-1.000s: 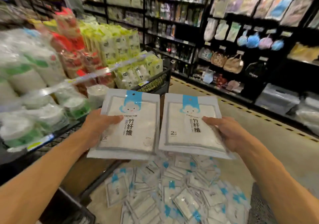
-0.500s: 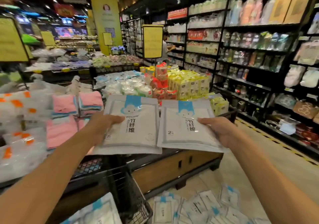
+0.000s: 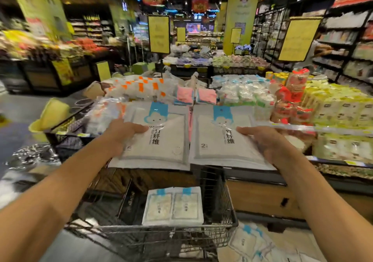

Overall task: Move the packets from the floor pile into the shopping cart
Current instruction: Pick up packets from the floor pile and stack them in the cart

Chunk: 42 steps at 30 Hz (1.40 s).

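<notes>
Two flat white packets with blue cloud labels are held out side by side above the shopping cart (image 3: 157,229), their inner edges nearly touching. The left packet (image 3: 161,138) is gripped at its left edge by the left hand (image 3: 123,132), thumb lying on top of the face; the right packet (image 3: 222,138) is gripped the same way at its right edge by the right hand (image 3: 262,140), thumb on top, fingers underneath (out of sight).

Below them, two more packets in the cart (image 3: 173,206) lie flat next to each other against the far right corner of the wire basket, labels up. The rest of the basket floor to their left looks dark and open, with the near wire rim running across below the forearms.

On the floor to the right of the cart, part of the floor pile (image 3: 260,243) shows at the lower edge of view, packets overlapping loosely.

Just beyond the cart stands a wooden-sided display table (image 3: 262,197) heaped with wrapped goods, pink cloths (image 3: 205,96) and yellow packs (image 3: 333,108). An aisle opens to the left.
</notes>
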{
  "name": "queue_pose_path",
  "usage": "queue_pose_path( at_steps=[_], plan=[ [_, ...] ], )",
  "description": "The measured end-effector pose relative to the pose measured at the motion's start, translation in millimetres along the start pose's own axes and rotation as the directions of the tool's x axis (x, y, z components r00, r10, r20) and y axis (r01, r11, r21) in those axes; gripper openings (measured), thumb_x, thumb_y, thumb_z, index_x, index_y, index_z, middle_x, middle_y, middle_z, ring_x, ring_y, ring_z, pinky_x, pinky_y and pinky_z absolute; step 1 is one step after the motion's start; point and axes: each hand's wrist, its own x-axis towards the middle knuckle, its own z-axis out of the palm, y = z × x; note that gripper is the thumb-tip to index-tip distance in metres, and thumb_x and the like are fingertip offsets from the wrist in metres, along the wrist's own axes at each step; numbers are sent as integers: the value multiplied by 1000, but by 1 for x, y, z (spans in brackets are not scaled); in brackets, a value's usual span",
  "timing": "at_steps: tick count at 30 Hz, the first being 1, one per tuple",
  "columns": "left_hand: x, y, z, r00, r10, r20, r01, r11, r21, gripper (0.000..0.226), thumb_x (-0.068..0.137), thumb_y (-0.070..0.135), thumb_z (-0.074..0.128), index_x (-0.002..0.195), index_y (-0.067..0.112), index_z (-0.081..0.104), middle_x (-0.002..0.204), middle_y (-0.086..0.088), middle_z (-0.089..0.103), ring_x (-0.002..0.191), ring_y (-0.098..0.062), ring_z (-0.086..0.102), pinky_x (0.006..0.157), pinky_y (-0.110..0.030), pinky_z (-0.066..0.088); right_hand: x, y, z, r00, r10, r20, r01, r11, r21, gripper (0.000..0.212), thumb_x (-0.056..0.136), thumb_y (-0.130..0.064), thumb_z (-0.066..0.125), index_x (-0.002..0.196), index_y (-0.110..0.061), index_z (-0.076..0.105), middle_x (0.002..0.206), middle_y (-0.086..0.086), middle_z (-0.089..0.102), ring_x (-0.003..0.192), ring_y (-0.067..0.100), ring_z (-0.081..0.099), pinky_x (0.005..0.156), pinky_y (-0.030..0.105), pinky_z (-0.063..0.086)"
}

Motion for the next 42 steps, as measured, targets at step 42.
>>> queue_pose_path(
  at_steps=[42],
  plan=[
    [309, -351, -20, 917, -398, -42, 399, 917, 17, 29, 86, -7, 68, 107, 14, 67, 104, -7, 75, 95, -30, 72, 74, -43, 59, 328, 303, 136, 916, 400, -20, -397, 901, -173, 28, 93, -11, 73, 120, -11, 64, 101, 9, 80, 90, 31, 78, 78, 51, 63]
  ],
)
